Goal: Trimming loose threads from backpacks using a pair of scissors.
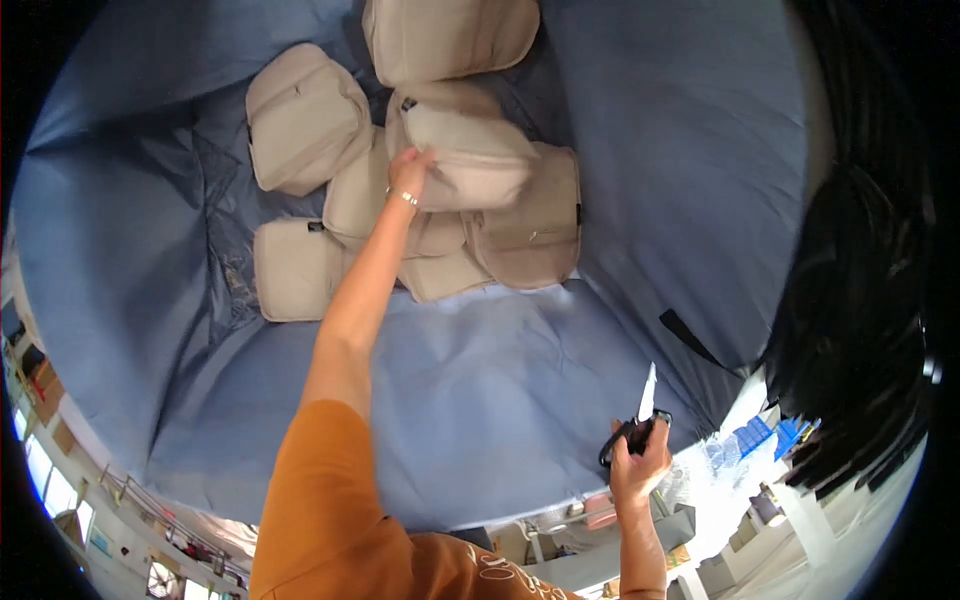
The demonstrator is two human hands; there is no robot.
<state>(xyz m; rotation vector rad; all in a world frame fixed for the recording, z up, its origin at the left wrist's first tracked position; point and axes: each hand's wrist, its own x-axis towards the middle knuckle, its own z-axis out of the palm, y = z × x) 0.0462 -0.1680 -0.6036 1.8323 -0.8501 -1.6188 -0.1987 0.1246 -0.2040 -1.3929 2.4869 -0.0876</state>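
Observation:
Deep inside a large blue-grey fabric bin, my left hand (408,174) reaches down and grips the edge of a beige zippered bag (470,150). That bag lies tilted on top of several like it; my fingers are partly hidden behind its edge. At the lower right, close to the bin's near wall, my right hand (640,462) is closed around black-handled scissors (648,400), their pale blades pointing up and away from me.
Other beige bags (305,120) lie around and beneath the gripped one, and another bag (450,38) sits at the far side. The bin's blue-grey wall (690,170) rises all round. A black strap (692,340) hangs at the right. Clear plastic wrap (705,480) is outside, beyond the right hand.

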